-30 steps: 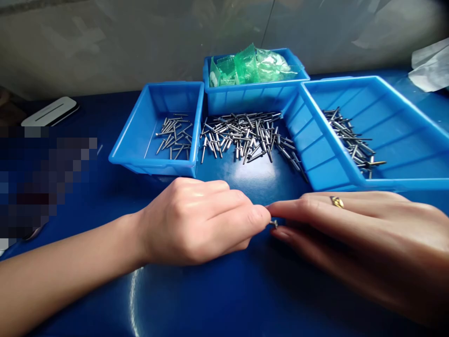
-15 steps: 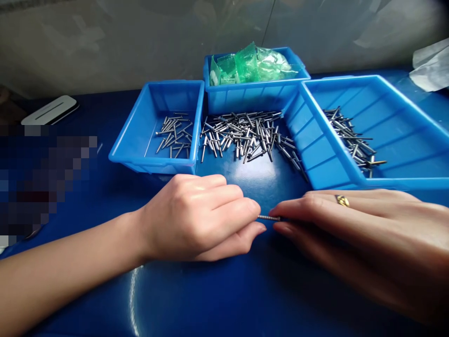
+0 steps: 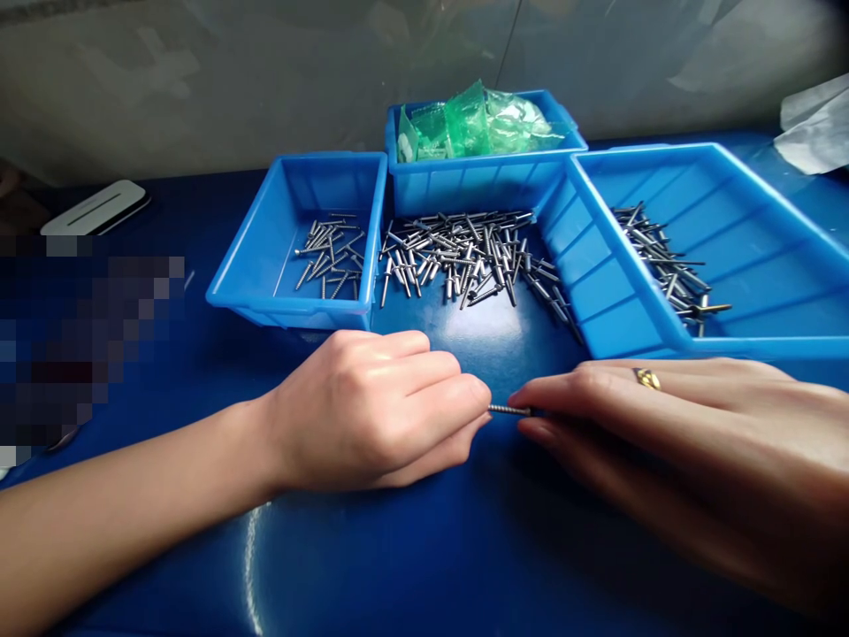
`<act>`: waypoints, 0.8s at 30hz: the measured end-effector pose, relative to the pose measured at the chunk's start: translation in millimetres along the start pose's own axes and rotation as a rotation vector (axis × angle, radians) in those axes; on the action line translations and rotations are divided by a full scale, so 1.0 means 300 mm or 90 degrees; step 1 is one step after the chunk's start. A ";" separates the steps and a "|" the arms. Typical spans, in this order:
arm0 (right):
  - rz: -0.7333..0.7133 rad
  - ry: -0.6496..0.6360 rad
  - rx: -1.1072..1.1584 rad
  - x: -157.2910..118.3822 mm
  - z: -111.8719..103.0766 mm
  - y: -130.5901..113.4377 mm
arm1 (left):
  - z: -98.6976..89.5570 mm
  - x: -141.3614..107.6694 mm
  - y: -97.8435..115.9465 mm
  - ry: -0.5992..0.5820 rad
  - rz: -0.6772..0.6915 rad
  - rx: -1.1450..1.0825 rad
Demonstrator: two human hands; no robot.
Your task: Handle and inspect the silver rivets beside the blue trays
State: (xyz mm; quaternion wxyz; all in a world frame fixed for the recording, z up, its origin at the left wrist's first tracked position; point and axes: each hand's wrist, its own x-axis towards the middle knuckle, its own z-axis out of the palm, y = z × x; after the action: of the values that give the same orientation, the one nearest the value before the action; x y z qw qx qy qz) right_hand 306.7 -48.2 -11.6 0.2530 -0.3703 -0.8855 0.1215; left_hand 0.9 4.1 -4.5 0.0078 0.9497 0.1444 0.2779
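A small threaded metal screw (image 3: 509,410) lies level between my two hands, above the blue tabletop. My left hand (image 3: 381,411) is closed, thumb and forefinger pinching the screw's left end, its other fingers curled in. From the right, my right hand (image 3: 669,433), with a gold ring on one finger, holds the screw's head end between thumb and forefinger. Its remaining fingers are partly hidden. Beyond my hands, a loose pile of metal rivets (image 3: 464,257) lies on the table between the bins. Several similar screws (image 3: 332,252) lie in the left blue bin (image 3: 292,305).
The right blue bin (image 3: 762,342) holds more rivets (image 3: 663,261). Behind the pile, another blue bin (image 3: 478,181) contains green and clear plastic bags (image 3: 468,124). A white device (image 3: 96,208) sits at the far left, and white paper (image 3: 815,124) at the far right.
My left thumb has drawn back to the left and up beneath the forefinger. The screw, my right hand and the bins look nearly the same.
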 end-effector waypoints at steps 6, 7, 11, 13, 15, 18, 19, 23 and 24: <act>-0.028 -0.029 0.024 0.017 -0.007 -0.011 | 0.007 -0.001 0.005 -0.003 0.002 0.003; -0.035 -0.037 0.029 0.019 -0.007 -0.012 | 0.005 -0.001 0.007 -0.007 -0.001 0.006; -0.058 -0.016 0.012 0.029 -0.005 -0.007 | -0.004 0.002 0.016 -0.019 -0.023 0.017; -0.070 -0.016 0.007 0.046 -0.002 -0.008 | -0.006 0.002 0.018 -0.012 -0.027 0.017; -0.086 -0.022 0.014 0.068 0.000 -0.016 | -0.004 0.001 0.020 0.014 -0.031 0.018; -0.095 -0.036 0.035 0.088 0.003 -0.035 | -0.007 0.000 0.025 0.050 -0.019 0.004; -0.097 -0.042 0.045 0.088 0.004 -0.039 | -0.012 0.000 0.028 0.050 -0.008 -0.009; -0.097 -0.037 0.071 0.063 0.016 -0.033 | -0.035 -0.004 0.033 -0.005 0.016 -0.061; -0.090 -0.032 0.067 0.055 0.017 -0.028 | -0.036 -0.006 0.032 -0.011 0.011 -0.061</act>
State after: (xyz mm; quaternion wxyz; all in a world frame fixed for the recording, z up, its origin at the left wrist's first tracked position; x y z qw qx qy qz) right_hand 289.1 -42.3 -6.6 0.2580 -0.2901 -0.9077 0.1592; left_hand -3.5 -6.3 4.6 0.0524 0.9517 0.1228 0.2766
